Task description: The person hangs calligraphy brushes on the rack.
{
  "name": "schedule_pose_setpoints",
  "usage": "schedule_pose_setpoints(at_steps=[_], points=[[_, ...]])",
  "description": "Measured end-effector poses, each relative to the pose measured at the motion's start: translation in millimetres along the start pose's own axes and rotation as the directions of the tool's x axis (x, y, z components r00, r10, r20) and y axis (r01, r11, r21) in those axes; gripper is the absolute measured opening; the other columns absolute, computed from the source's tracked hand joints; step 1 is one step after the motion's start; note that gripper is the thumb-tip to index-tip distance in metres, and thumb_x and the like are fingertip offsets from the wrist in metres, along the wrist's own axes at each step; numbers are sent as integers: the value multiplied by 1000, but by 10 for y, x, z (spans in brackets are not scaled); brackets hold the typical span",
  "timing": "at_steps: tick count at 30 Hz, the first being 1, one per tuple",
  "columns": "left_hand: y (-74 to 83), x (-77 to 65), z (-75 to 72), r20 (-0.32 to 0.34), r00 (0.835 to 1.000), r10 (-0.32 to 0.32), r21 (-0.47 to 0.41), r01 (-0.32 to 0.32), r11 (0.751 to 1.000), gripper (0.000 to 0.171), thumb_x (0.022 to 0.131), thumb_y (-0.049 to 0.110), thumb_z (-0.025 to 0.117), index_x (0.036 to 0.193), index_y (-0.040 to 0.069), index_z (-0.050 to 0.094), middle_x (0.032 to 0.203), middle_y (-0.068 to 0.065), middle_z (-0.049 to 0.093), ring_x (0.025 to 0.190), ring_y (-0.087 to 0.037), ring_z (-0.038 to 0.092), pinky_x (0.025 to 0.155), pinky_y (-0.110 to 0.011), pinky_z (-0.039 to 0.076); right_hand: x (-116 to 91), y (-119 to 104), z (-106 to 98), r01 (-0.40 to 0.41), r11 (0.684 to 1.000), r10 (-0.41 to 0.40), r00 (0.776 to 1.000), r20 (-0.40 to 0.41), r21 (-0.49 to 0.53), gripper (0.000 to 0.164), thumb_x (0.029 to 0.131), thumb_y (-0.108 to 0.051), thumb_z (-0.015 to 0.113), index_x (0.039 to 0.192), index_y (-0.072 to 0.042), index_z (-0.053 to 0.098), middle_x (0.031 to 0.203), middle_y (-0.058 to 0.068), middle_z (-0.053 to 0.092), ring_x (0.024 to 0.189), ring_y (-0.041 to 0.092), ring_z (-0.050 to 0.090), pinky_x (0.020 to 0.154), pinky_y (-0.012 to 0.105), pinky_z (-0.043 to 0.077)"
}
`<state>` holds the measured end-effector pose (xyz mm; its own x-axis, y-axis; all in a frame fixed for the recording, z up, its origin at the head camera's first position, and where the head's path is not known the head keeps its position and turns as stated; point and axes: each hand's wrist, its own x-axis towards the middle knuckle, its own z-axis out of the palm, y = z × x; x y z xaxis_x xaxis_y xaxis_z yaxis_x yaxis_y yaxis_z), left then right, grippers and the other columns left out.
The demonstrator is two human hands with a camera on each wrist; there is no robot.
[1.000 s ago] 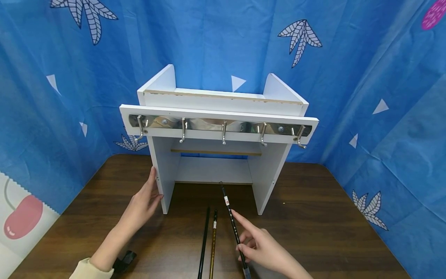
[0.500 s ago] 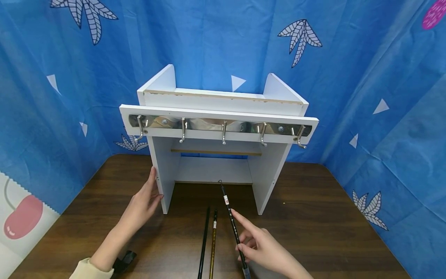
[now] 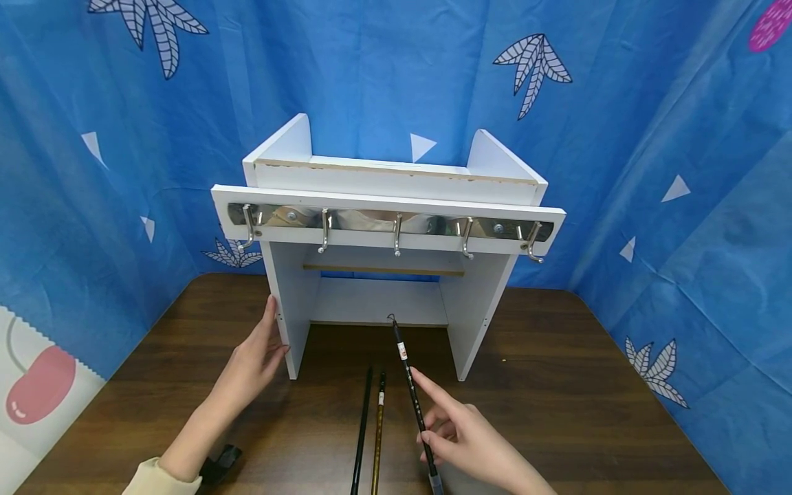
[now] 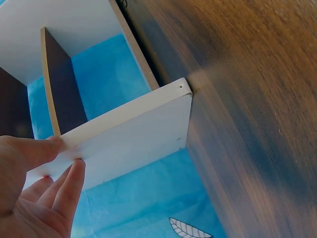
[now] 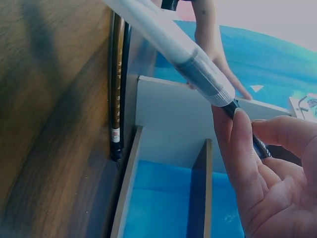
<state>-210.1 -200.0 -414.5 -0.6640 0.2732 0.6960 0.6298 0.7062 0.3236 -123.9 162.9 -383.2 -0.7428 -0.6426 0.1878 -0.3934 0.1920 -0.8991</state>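
Note:
My right hand [image 3: 454,426] pinches a calligraphy brush [image 3: 411,392], its index finger stretched along the black handle. The hanging loop [image 3: 391,318] at the handle's top end points toward the shelf. In the right wrist view a clear cap [image 5: 205,74] covers the white bristles, and thumb and fingers grip just beyond it. My left hand [image 3: 250,357] holds the front edge of the left side panel [image 4: 129,139] of a white shelf unit, thumb on one face and fingers on the other. A rail with several silver hooks [image 3: 397,230] runs across the shelf's front.
Two more brushes, one black [image 3: 362,426] and one golden brown [image 3: 379,433], lie side by side on the dark wooden table [image 3: 557,412]. A black object [image 3: 221,464] sits by my left wrist. Blue patterned cloth [image 3: 383,69] hangs behind and beside the table.
The looped end of the brush in my right hand has risen slightly, toward the shelf. My left hand stays on the side panel.

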Motion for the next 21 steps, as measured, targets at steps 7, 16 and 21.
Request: schedule_pose_setpoints(at_steps=[7, 16, 21], points=[[1, -10, 5, -3, 1000, 2, -5, -2, 1000, 107, 67, -17, 74, 150, 4, 9, 135, -30, 40, 92, -37, 63, 67, -40, 55, -3, -42, -23, 33, 999, -33, 999, -5, -13, 79, 88, 6, 60, 151, -16, 16, 82, 2, 61, 67, 19, 67, 56, 33, 57], [9, -2, 0, 0, 1000, -3, -7, 3, 1000, 107, 68, -18, 73, 150, 5, 9, 137, -30, 38, 92, -37, 63, 67, -39, 55, -11, -91, -46, 99, 995, -99, 995, -26, -29, 78, 89, 2, 61, 151, -13, 15, 84, 2, 62, 68, 19, 67, 54, 31, 56], [10, -1, -2, 1, 1000, -4, -9, 4, 1000, 107, 68, -18, 73, 150, 5, 9, 137, -30, 38, 92, -37, 63, 67, -39, 55, -28, -133, -58, 115, 992, -117, 992, -43, -53, 78, 90, 1, 60, 151, -12, 15, 84, 1, 63, 68, 18, 66, 56, 31, 56]])
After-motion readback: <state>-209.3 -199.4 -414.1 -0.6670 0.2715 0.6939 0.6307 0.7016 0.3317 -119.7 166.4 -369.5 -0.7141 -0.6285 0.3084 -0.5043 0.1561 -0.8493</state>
